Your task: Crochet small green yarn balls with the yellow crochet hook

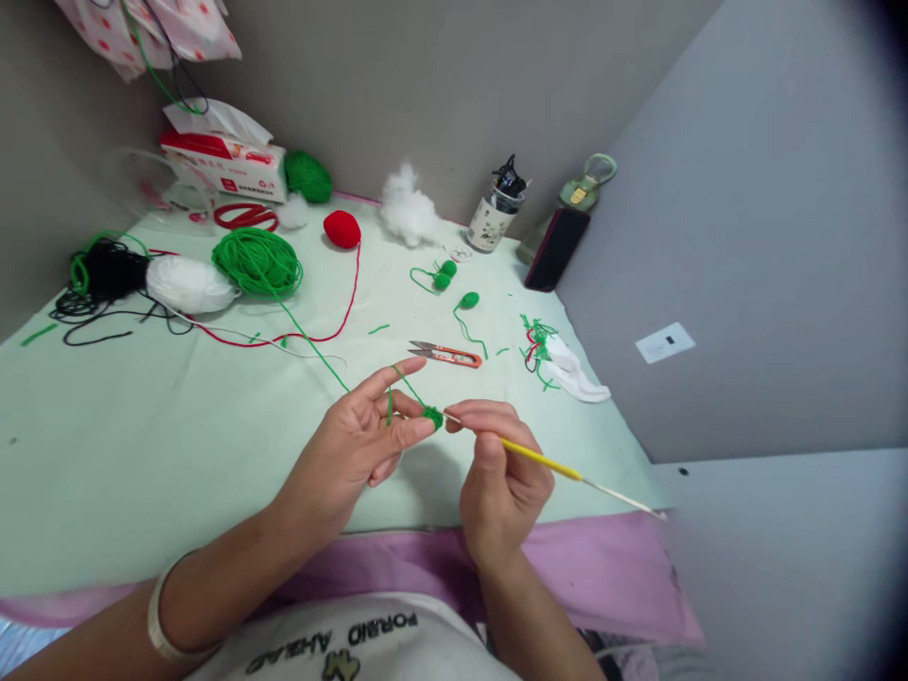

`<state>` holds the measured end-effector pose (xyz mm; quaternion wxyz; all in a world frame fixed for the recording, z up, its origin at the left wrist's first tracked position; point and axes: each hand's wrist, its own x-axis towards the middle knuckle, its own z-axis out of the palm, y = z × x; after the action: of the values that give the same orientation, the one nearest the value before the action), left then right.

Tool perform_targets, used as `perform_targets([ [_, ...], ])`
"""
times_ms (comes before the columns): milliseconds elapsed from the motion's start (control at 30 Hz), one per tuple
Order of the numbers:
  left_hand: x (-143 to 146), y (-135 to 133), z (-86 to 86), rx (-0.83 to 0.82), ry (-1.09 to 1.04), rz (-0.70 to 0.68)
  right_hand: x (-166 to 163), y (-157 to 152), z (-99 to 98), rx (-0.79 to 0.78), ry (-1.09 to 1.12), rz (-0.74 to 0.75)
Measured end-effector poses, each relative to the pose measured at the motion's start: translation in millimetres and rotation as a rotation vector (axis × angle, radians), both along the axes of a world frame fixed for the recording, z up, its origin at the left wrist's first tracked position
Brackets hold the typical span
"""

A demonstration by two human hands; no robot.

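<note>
My left hand (373, 426) pinches a small green crochet piece (433, 417) between thumb and fingers. Green yarn runs over its raised index finger and back to the green yarn ball (256, 263). My right hand (505, 473) grips a crochet hook (543, 459) by its yellow handle. The hook's thin metal tip meets the green piece; whether it passes through a stitch is too small to tell. Beyond my hands lie thread snips (446, 354) with orange handles. Farther back are a small green crocheted ball (469, 300) with a yarn tail and a joined green pair (445, 275).
White yarn (190, 284), black yarn (117, 271) and red scissors (246, 218) lie at the left. A red yarn ball (341, 229) and white stuffing (410, 208) sit behind. A pen cup (489, 222), phone (558, 249) and bottle (583, 192) stand by the right partition (766, 218).
</note>
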<state>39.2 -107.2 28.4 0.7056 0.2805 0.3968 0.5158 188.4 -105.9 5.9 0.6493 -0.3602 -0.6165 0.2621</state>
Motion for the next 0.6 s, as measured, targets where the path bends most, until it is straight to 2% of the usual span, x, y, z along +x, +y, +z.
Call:
perform_targets([
  [200,0.7,0.2,0.2,0.011,0.005,0.000,-4.1,0.9,0.2,-0.044,0.114,0.022],
  [400,1.3,0.0,0.1,0.031,0.009,0.000,-3.9,-2.4,-0.3,0.044,-0.030,-0.065],
  [600,3.1,0.6,1.1,-0.005,0.002,-0.033,-0.8,-0.7,-1.8,0.012,-0.097,0.007],
])
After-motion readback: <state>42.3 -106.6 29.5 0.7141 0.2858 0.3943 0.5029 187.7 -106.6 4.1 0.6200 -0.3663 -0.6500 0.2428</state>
